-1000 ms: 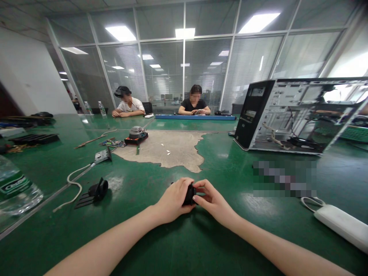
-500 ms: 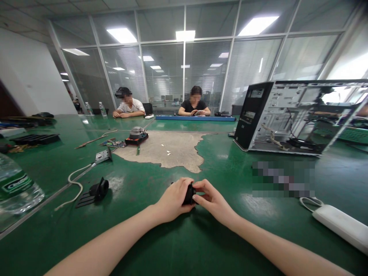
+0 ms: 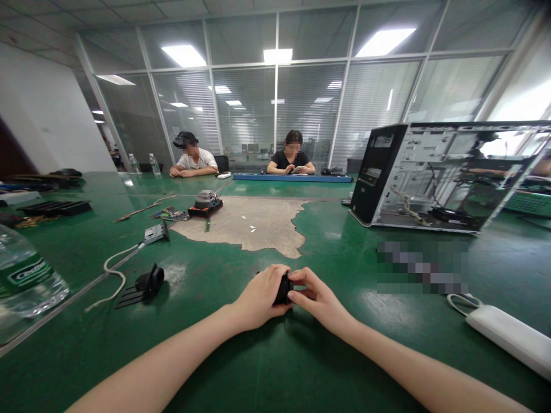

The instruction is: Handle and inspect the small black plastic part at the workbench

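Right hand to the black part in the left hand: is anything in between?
Nothing visible is. The right hand already meets the right edge of the black part; the left hand wraps its other side, hiding much of it.

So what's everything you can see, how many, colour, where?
small part: 1, black, between hands
pronged piece: 1, black, left
big bottle: 1, clear, far left
small bottles: 2, clear, back left
bracket: 1, silver, left
domed device: 1, grey, red, middle
bar: 1, blue, far edge
computer case: 1, black, silver, right
block: 1, white, front right
people: 2, white and black shirts, across table
clutter: count unclear, mostly black, far left
blurred patch: 1, greyish, right
table: 1, green, under hands
left hand: 1, bare, around part
right hand: 1, bare, touching part
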Tool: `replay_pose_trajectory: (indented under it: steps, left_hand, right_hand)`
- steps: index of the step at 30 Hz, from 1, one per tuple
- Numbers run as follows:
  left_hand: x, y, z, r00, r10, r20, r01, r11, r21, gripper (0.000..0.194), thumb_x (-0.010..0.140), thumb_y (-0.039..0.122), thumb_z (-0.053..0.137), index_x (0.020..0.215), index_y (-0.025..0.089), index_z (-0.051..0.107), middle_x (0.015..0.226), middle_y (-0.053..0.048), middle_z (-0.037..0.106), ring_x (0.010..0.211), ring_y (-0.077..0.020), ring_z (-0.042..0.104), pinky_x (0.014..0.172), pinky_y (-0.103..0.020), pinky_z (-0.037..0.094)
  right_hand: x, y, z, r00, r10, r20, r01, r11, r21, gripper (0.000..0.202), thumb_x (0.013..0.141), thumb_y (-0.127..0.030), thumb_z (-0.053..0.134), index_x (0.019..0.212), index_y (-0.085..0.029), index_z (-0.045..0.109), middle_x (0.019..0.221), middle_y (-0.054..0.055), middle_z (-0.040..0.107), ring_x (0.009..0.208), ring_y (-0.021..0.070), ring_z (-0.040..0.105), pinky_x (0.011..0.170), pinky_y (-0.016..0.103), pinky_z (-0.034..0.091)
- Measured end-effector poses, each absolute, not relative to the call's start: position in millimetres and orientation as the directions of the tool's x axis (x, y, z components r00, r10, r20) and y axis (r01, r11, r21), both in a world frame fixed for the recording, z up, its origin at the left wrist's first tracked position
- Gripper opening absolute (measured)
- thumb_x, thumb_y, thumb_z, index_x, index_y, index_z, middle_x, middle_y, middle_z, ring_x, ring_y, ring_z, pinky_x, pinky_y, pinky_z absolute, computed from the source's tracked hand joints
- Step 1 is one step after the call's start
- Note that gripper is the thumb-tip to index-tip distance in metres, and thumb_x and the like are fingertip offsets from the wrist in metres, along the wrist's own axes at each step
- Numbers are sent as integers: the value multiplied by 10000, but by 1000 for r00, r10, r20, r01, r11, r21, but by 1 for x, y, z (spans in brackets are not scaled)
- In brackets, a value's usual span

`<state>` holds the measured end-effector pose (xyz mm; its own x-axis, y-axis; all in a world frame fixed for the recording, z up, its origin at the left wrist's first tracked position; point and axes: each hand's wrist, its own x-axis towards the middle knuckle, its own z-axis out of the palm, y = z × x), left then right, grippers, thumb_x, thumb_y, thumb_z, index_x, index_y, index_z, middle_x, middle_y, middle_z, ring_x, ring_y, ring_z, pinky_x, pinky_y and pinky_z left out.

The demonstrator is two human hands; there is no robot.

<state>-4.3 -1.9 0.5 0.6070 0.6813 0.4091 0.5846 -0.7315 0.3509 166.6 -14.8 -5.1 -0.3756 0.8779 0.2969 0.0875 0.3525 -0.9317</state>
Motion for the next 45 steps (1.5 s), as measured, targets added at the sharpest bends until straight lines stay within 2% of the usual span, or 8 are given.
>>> replay_pose_trajectory:
  steps: [9, 14, 18, 23, 27, 32, 39, 45]
  left_hand:
    - [-3, -4, -1, 586, 692, 423, 587, -722, 368, 547, 677, 246, 618, 1130, 213, 313, 1092, -75, 446, 960, -230, 489, 804, -380, 416]
    - [-4, -5, -2, 597, 679, 428, 582, -734, 352, 569, 669, 219, 614, 1142, 207, 298, 1112, -82, 437, 982, -232, 477, 822, -382, 406]
    - [-3, -5, -2, 588, 682, 434, 580, -730, 362, 549, 679, 243, 608, 1134, 214, 301, 1093, -76, 445, 970, -230, 485, 810, -384, 410]
    - [-3, -7, -1, 582, 689, 432, 583, -724, 369, 550, 676, 253, 615, 1130, 215, 305, 1075, -71, 453, 957, -228, 488, 807, -384, 410]
    - [-3, -7, -1, 589, 685, 429, 587, -727, 357, 564, 665, 223, 617, 1135, 208, 305, 1079, -73, 453, 958, -226, 490, 812, -379, 411]
    - [-2, -7, -3, 581, 685, 441, 589, -727, 353, 574, 657, 234, 630, 1131, 203, 309, 1088, -77, 454, 959, -230, 495, 814, -382, 416]
    - [-1, -9, -3, 579, 693, 430, 596, -719, 357, 575, 670, 246, 621, 1148, 208, 304, 1087, -77, 454, 964, -235, 494, 813, -391, 416]
    - [-2, -10, -4, 572, 693, 439, 600, -718, 353, 576, 659, 236, 625, 1139, 209, 308, 1089, -76, 455, 953, -236, 500, 801, -389, 423]
  right_hand:
    - [168, -17, -6, -364, 901, 238, 110, 295, -949, 256, 737, -257, 578, 948, -208, 442, 958, 34, 518, 911, 165, 540, 749, 317, 490]
    - [168, -18, -7, -390, 867, 309, 37, 350, -936, 237, 718, -274, 606, 884, -213, 448, 925, 13, 498, 943, 161, 521, 744, 288, 493]
    - [167, -19, -6, -347, 887, 304, 66, 346, -936, 214, 724, -318, 592, 858, -207, 466, 925, 18, 492, 922, 165, 529, 710, 285, 497]
    - [168, -19, -6, -348, 902, 255, 115, 311, -943, 269, 739, -297, 575, 960, -210, 448, 977, 33, 510, 922, 166, 545, 754, 321, 490]
    - [170, -19, -9, -398, 864, 308, 63, 361, -930, 253, 726, -270, 594, 935, -214, 463, 943, 19, 501, 930, 160, 529, 750, 305, 491]
    - [170, -19, -10, -356, 862, 362, 68, 410, -910, 170, 732, -280, 585, 857, -208, 496, 929, 15, 483, 936, 159, 519, 750, 295, 484]
    - [171, -20, -10, -369, 882, 292, 110, 354, -929, 272, 749, -270, 566, 988, -209, 451, 1002, 37, 519, 937, 158, 544, 775, 317, 481]
    - [171, -21, -10, -377, 872, 313, 73, 365, -928, 214, 729, -269, 591, 890, -210, 462, 932, 16, 529, 944, 161, 542, 721, 278, 492]
